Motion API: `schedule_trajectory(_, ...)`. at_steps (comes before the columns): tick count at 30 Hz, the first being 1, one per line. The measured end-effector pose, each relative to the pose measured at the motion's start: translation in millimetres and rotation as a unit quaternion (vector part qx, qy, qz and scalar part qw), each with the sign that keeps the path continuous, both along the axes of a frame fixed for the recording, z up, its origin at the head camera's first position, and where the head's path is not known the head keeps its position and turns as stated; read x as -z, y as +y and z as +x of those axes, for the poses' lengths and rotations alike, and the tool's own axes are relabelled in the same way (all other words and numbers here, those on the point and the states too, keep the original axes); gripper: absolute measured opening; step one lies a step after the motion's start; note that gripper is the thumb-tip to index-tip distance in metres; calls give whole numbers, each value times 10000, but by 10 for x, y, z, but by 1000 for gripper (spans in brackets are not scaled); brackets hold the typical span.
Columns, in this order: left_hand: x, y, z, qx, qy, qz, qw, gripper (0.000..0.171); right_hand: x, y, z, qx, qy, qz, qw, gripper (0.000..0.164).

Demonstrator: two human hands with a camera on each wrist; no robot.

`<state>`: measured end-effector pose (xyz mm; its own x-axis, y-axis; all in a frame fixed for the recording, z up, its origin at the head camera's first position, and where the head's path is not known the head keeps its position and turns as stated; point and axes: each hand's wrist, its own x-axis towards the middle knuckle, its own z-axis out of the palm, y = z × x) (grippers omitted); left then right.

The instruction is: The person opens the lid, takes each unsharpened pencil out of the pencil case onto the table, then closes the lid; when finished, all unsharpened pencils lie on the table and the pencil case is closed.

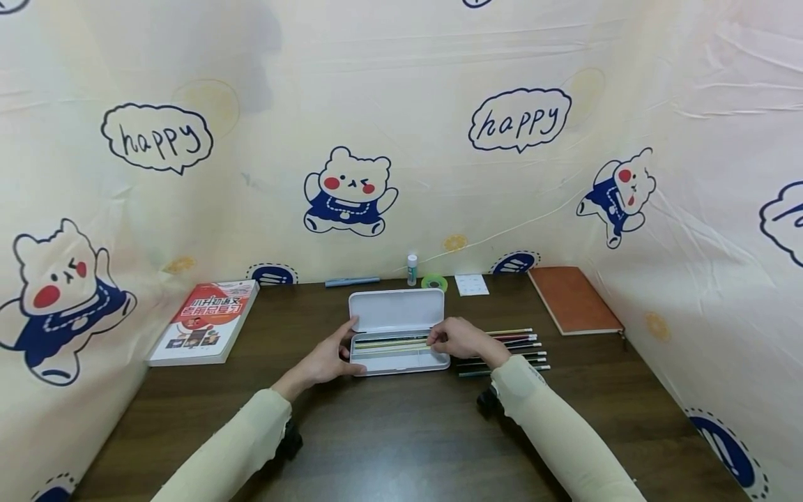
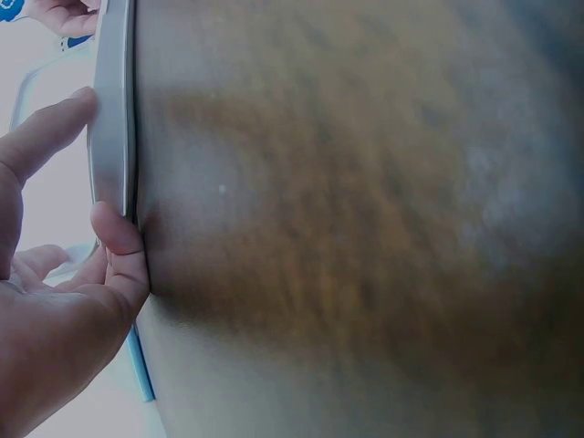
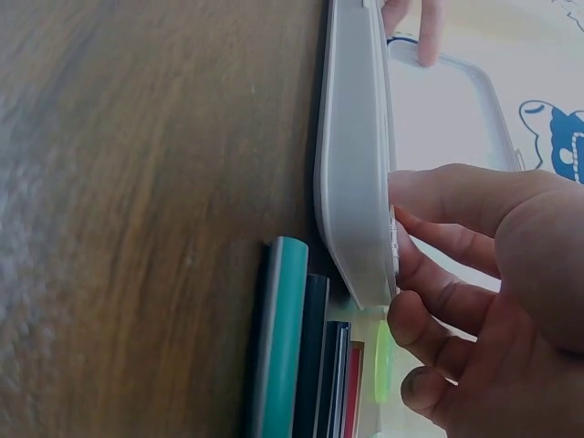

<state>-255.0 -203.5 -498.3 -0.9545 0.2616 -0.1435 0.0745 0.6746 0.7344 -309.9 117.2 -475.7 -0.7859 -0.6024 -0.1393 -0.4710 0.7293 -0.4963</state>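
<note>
A white pencil case [image 1: 401, 369] lies open on the table, its lid [image 1: 396, 312] tilted back. Several pencils [image 1: 383, 344] lie lengthwise inside it. My left hand [image 1: 326, 358] holds the case's left end, thumb at the front edge. In the left wrist view, fingers of the left hand [image 2: 64, 301] bend against the case wall [image 2: 111, 119]. Over the right part of the case, my right hand [image 1: 461, 338] pinches the end of a light-coloured pencil. In the right wrist view, the case's wall hides the tips of the right hand [image 3: 493, 265].
More pencils [image 1: 523, 347] lie right of the case, partly under the right wrist. Behind stand a glue stick [image 1: 412, 270], green tape [image 1: 434, 282], a blue pen [image 1: 353, 282] and a white card [image 1: 472, 285]. A book [image 1: 203, 321] lies left, a brown notebook [image 1: 576, 301] right.
</note>
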Motion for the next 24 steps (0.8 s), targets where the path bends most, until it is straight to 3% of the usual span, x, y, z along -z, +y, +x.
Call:
schedule_trajectory(12,12,8,-12,-17,45,-44,10000,110,24,32,7,98,263,-397,9988,8)
schedule_trajectory(24,3,7,-9,-22,-5,-3,10000,109,19,309,-39,229,-75,-726,9971,6)
